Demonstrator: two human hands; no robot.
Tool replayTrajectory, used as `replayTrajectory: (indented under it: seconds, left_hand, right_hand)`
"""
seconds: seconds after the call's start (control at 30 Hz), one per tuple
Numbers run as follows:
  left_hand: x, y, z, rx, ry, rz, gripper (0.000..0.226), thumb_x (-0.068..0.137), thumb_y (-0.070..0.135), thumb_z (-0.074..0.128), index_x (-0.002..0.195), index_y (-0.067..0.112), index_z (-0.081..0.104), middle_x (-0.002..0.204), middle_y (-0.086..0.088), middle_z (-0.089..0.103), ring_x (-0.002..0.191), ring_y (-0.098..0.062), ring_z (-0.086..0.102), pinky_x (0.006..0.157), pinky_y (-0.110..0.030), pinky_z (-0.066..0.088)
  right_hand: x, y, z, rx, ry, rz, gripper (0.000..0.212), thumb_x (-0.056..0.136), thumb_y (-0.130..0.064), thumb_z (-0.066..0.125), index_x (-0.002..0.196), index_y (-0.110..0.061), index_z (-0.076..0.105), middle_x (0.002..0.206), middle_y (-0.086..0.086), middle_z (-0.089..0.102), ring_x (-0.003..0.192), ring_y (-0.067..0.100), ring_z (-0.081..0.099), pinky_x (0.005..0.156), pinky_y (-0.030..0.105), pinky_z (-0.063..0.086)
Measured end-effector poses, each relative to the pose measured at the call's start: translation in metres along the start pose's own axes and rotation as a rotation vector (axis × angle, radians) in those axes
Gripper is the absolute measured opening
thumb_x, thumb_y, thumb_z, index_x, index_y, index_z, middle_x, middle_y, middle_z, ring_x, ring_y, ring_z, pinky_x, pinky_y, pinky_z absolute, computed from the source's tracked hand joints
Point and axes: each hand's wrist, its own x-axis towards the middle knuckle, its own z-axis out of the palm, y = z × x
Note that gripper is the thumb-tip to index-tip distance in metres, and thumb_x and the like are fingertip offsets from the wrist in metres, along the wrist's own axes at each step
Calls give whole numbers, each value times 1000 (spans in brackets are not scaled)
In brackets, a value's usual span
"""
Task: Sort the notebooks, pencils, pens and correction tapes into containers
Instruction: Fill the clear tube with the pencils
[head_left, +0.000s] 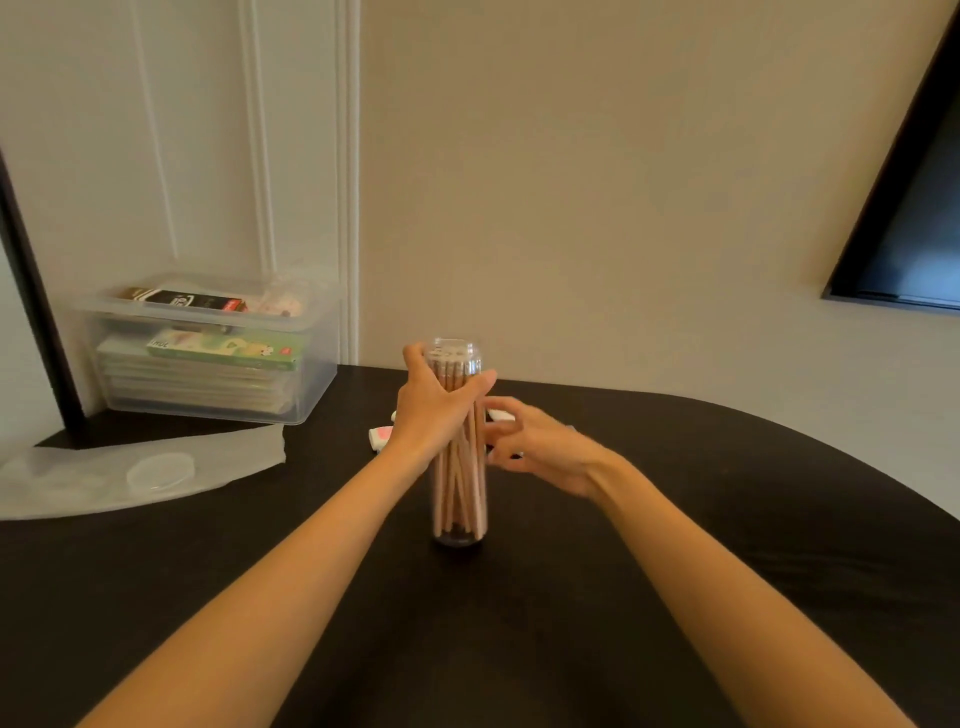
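Item: pencil tube (460, 519), your left hand (436, 410) wrapping it upright; right hand (545, 447) blurring beside, grip untellable; nudging risks tipping it

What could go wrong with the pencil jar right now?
1. The jar is tall and narrow, and the left hand grips it high; a bump from the blurred right hand could tip it and spill the pencils.
2. The correction tapes lie close behind it and could get knocked.
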Motion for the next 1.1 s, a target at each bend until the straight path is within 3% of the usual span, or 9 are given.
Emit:
replayTrajectory:
  seconds: [0.13,0.3,0.37,0.5,0.63,0.7,0.83,0.93,1.1]
  left_hand:
    - [-1,-11,-14,-190,86,-52,67,88,29,62,138,27,16,115,4,37,97,-11,47,79,-28,41]
    - [5,-44,-60,-139,154,-151,50,97,38,42,139,20,22,125,-2,46,101,-14,50,81,-28,46]
    - [11,-63,-83,2,242,-206,48,99,37,34,142,17,22,136,-10,44,116,-23,48,94,-35,42]
    - [19,-97,-134,499,376,-290,44,95,14,43,137,10,30,139,-17,38,126,-32,37,102,-46,36]
    - [24,-141,-179,1055,170,-501,68,92,12,50,148,17,12,154,-19,9,143,-35,-2,112,-56,0]
    - [27,-158,-186,1146,70,-575,64,95,19,46,149,21,11,155,-21,2,143,-38,-6,112,-56,-3]
    - [31,-164,-186,1162,80,-498,32,96,19,45,128,16,44,136,-15,37,126,-32,32,104,-43,28]
    - [37,-160,-183,1051,155,-420,35,97,24,45,130,15,44,135,-16,38,124,-32,35,100,-40,33]
    - [47,-127,-159,382,294,-317,42,96,43,37,120,10,51,119,-16,51,107,-29,48,88,-40,40]
  right_hand:
    - [23,5,42,-236,87,-56,62,76,-12,73,126,-15,37,114,0,54,107,14,54,90,26,46]
    - [51,0,77,-434,143,-83,69,74,-20,73,132,-19,36,117,-2,49,104,13,49,92,30,44]
    - [59,-4,88,-549,141,-65,69,77,-21,71,135,-18,35,116,-1,46,107,14,47,89,27,39]
    - [80,-7,110,-742,150,-56,67,73,-24,73,131,-21,40,125,3,53,112,17,51,91,31,43]
    - [101,-10,128,-838,128,-93,65,72,-24,74,128,-21,42,122,5,56,109,19,53,95,37,46]
    - [108,-10,131,-878,120,-105,65,72,-25,74,129,-21,41,121,6,55,109,20,53,96,38,47]
    - [116,-7,127,-929,120,-110,64,74,-24,73,130,-22,41,122,5,56,111,20,53,98,38,45]
    - [117,-4,121,-949,143,-106,65,73,-24,73,130,-24,42,123,4,56,112,20,52,99,40,42]
    - [112,3,107,-963,232,-131,64,73,-25,73,130,-26,44,121,2,57,111,21,51,99,38,40]
